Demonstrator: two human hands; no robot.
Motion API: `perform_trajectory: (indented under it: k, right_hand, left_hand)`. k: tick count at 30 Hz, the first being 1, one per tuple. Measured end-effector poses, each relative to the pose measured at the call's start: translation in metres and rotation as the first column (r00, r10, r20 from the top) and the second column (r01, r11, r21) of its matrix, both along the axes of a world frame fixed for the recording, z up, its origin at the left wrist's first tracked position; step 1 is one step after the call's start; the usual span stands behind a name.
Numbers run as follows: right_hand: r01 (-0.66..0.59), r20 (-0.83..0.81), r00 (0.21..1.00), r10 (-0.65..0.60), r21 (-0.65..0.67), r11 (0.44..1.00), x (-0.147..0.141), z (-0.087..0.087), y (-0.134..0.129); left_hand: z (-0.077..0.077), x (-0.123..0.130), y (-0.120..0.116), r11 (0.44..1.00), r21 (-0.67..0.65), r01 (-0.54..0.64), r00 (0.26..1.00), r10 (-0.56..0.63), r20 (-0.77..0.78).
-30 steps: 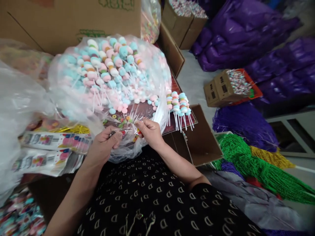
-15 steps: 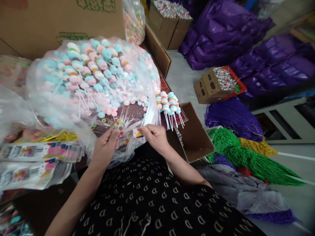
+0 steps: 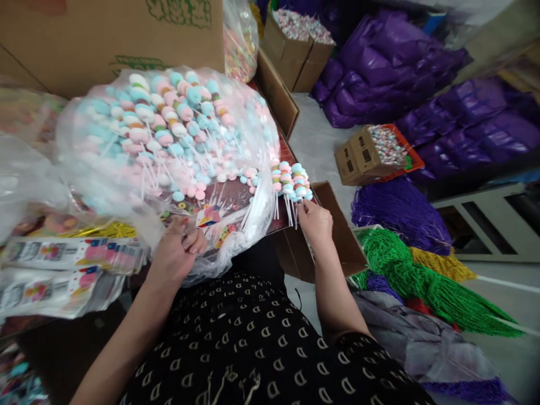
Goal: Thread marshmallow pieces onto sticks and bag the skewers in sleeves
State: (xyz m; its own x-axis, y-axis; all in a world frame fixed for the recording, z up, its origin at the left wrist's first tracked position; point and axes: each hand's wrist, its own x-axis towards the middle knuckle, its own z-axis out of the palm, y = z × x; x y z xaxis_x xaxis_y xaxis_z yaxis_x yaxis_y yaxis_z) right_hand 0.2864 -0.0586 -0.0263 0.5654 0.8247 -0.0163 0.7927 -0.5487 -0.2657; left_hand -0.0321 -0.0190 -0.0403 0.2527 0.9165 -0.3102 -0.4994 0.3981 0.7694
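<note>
My left hand [image 3: 180, 247] is closed at the table's front edge, its fingers on a clear plastic packet with a printed end [image 3: 208, 216]. Over to the right, my right hand [image 3: 315, 222] pinches the white sticks of a marshmallow skewer [image 3: 300, 180] in a small group at the table corner. Blue, pink and white marshmallows with coloured rings are threaded on these skewers. Behind both hands lies a large open clear bag [image 3: 270, 194] full of marshmallow skewers [image 3: 177, 121]. Small ring candies [image 3: 225, 233] show near my left hand, under or inside clear plastic.
Stacks of printed packets [image 3: 63, 259] lie at the left. A cardboard box [image 3: 109, 39] stands behind the bag. Below the right corner is an open carton [image 3: 341, 236]. Purple sacks [image 3: 375, 62], a filled box [image 3: 367, 157] and green tinsel strands [image 3: 417, 275] occupy the floor.
My right hand has let go of the packet's printed end and moved right to the skewer sticks at the corner. My left hand stays near its place with the packet.
</note>
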Motion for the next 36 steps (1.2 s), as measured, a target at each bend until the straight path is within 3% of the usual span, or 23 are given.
perform_trajectory:
  k: [3,5,7,8,12,17,27,36]
  right_hand:
    - [0.022,-0.054,0.999,-0.006,0.286,0.958,0.006,-0.008,-0.004]
    - [0.053,-0.159,0.987,0.036,0.522,0.852,0.008,-0.009,-0.010]
    - [0.091,-0.306,0.940,0.151,0.650,0.755,0.004,-0.003,-0.018]
    - [0.095,-0.383,0.893,0.236,0.673,0.733,0.000,0.002,-0.023]
    - [-0.100,-0.500,0.687,0.527,0.653,0.751,-0.024,0.026,-0.037]
    - [-0.339,-0.483,0.567,0.667,0.602,0.723,-0.042,0.040,-0.035]
    - [-0.485,-0.375,0.560,0.738,0.574,0.660,-0.036,0.034,-0.031]
    - [-0.543,-0.343,0.567,0.749,0.528,0.653,-0.018,0.037,-0.030]
  left_hand:
    - [0.001,-0.002,-0.001,1.000,-0.028,0.000,1.000,0.000,0.026]
    - [0.000,-0.003,-0.003,0.999,-0.044,-0.009,1.000,0.010,0.029]
    - [-0.003,-0.004,-0.005,0.999,-0.040,-0.019,0.999,0.020,0.037]
    - [-0.004,-0.005,-0.005,0.999,-0.033,-0.026,0.999,0.028,0.043]
    - [-0.007,-0.007,-0.006,0.998,-0.020,-0.059,0.997,0.060,0.047]
    - [-0.003,-0.010,-0.005,0.998,-0.013,-0.065,0.998,0.065,0.003]
    - [-0.003,-0.012,-0.002,0.994,0.012,-0.105,0.994,0.106,-0.020]
    - [-0.007,-0.016,0.001,0.989,0.074,-0.125,0.991,0.128,-0.045]
